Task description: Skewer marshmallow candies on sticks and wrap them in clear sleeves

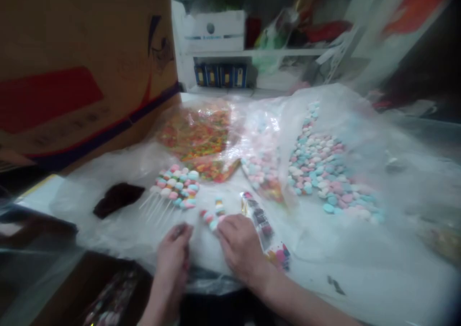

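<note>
My left hand [175, 254] is closed in a loose fist over the table's near edge; whatever it may grip is hidden. To its right, my right hand [241, 244] curls its fingers down onto a short row of pastel marshmallows [209, 219], partly covering them. A second short piece of marshmallows [219, 206] lies just beyond the fingertips. Marshmallow skewers [176, 187] with white sticks lie side by side beyond my left hand. Beside my right hand is a printed silver wrapper [264, 225] with coloured spots.
Loose marshmallows [324, 167] spread over plastic sheeting at right. A clear bag of orange and green candies [201, 134] lies at the back. A dark brown item [118, 199] rests at left. A large cardboard box [82, 66] stands far left, with white shelves [288, 52] behind.
</note>
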A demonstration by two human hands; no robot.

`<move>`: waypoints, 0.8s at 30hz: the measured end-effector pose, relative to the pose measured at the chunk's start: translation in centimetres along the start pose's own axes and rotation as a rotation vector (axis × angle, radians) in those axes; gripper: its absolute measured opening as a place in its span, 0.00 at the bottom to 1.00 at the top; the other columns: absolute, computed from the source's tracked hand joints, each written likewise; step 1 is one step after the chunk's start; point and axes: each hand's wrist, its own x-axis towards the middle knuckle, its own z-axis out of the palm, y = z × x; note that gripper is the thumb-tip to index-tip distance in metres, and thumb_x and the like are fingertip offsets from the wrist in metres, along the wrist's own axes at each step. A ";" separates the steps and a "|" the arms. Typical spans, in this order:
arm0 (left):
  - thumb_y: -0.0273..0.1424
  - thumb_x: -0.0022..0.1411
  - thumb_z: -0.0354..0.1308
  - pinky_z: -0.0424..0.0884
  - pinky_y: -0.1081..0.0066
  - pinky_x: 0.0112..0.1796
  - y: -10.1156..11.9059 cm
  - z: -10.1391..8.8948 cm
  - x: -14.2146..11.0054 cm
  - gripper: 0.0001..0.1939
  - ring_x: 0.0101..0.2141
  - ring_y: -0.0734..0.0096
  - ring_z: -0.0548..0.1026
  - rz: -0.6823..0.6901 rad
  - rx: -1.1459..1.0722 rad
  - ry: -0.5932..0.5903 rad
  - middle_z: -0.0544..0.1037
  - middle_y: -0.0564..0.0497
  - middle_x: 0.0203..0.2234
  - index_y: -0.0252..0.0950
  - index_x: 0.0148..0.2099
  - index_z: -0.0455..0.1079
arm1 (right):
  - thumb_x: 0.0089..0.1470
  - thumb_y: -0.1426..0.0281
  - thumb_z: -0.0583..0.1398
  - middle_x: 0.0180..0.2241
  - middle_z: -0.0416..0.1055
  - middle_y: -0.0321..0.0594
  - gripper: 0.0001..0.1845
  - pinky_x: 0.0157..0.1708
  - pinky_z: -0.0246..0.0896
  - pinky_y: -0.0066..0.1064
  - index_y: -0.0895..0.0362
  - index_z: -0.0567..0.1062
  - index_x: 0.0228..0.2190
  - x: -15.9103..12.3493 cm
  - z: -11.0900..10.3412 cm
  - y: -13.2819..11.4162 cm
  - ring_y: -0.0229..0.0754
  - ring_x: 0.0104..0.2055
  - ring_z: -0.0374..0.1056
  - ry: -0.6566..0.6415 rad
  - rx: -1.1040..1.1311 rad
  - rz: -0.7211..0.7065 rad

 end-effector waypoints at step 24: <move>0.34 0.54 0.64 0.69 0.77 0.26 0.4 4.0 -3.8 0.11 0.26 0.77 0.73 -0.117 -0.504 0.097 0.77 0.52 0.30 0.34 0.39 0.74 | 0.38 0.68 0.63 0.34 0.72 0.38 0.08 0.40 0.57 0.31 0.56 0.69 0.19 -1.6 -0.2 -2.5 0.41 0.38 0.64 -0.156 1.126 0.695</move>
